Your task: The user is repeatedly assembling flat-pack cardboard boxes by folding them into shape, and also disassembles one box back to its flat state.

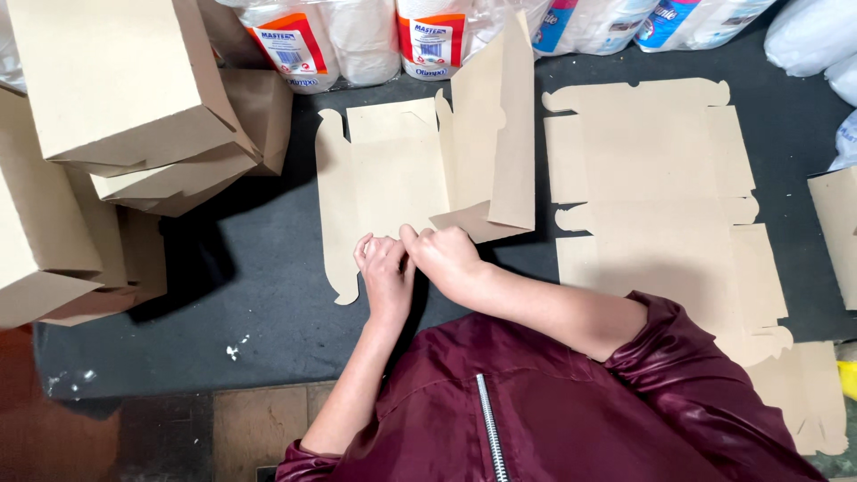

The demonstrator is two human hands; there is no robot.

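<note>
A brown cardboard box blank [393, 174] lies on the dark work surface [259, 268], its right panels [493, 134] folded upright. My left hand [384, 272] presses on the blank's near edge with fingers curled. Touching it from the right, my right hand [442, 254] pinches the same near edge between thumb and fingers. Both forearms reach out from dark red jacket sleeves.
A stack of flat cardboard blanks [656, 196] lies to the right. Several folded brown boxes [125, 98] are piled at the left. Wrapped paper rolls [357, 40] line the far edge. Another blank [839, 232] shows at the right border.
</note>
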